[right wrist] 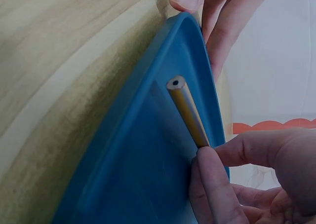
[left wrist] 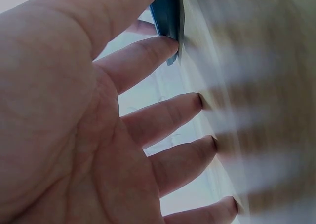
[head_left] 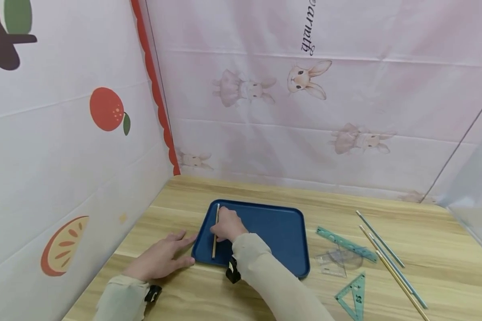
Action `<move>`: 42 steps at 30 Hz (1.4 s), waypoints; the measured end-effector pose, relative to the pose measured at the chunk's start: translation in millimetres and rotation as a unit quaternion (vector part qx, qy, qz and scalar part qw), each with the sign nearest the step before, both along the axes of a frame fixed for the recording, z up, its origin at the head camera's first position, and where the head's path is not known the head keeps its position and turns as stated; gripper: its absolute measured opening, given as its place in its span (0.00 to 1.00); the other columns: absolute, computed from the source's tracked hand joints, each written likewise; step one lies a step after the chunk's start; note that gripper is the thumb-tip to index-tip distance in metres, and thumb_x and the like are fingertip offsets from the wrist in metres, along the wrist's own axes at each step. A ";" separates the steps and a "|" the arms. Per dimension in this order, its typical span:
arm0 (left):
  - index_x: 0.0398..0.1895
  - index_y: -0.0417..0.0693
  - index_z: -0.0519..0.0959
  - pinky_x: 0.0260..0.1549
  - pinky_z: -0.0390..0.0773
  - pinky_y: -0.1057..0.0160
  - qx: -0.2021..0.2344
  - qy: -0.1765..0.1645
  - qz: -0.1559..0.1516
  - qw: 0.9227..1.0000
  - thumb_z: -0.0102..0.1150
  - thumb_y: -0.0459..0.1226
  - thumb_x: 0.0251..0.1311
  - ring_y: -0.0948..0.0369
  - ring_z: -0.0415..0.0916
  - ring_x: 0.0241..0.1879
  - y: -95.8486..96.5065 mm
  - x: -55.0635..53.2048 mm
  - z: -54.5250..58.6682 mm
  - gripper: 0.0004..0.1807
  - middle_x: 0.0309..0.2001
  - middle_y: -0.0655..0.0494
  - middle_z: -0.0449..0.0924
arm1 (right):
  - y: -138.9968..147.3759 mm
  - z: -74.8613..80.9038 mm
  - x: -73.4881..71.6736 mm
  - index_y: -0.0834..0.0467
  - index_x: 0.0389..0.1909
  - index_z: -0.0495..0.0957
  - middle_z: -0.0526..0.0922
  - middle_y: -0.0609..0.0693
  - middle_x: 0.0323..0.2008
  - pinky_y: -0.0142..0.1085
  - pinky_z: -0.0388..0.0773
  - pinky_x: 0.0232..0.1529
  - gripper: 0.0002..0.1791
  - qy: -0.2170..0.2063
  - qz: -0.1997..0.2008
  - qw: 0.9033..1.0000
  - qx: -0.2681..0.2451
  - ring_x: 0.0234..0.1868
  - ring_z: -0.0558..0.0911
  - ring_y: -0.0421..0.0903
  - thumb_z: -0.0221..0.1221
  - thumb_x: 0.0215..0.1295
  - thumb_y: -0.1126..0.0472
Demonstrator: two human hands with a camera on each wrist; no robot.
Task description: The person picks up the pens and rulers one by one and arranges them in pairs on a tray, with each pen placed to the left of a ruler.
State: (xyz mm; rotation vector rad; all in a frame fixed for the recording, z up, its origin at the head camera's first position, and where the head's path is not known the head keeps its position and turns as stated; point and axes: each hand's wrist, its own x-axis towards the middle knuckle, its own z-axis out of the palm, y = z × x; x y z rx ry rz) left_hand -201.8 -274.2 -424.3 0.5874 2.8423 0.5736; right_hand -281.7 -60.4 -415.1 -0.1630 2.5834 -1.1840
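A blue tray (head_left: pixel 277 232) lies on the wooden table. Over its left side, my right hand (head_left: pixel 230 225) pinches an unsharpened yellow pencil (right wrist: pixel 190 115) between thumb and fingers. The pencil runs roughly along the tray's left edge. Its flat end with the dark lead points toward the near side, and a pale tip is at the far end. Whether it touches the tray floor I cannot tell. My left hand (head_left: pixel 164 256) rests at the tray's near left corner, fingers spread, thumb and forefinger touching the rim. Its palm fills much of the left wrist view (left wrist: pixel 98 120).
Right of the tray lie a teal ruler (head_left: pixel 347 244), a clear protractor (head_left: pixel 347 258), a clear set square (head_left: pixel 331 267) and a teal set square (head_left: pixel 353 296). Several blue and yellow pencils (head_left: pixel 399 277) lie farther right. Printed cloth walls border the table at left and back.
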 end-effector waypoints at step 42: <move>0.81 0.50 0.70 0.68 0.69 0.24 0.001 0.011 -0.010 1.000 0.66 0.55 0.73 0.25 0.64 0.75 -0.6 1.8 -0.5 0.39 0.79 0.26 0.62 | -15.7 7.7 10.2 0.64 0.42 0.78 0.84 0.53 0.26 0.36 0.89 0.33 0.07 0.009 0.043 0.999 0.007 0.26 0.90 0.45 0.68 0.70 0.68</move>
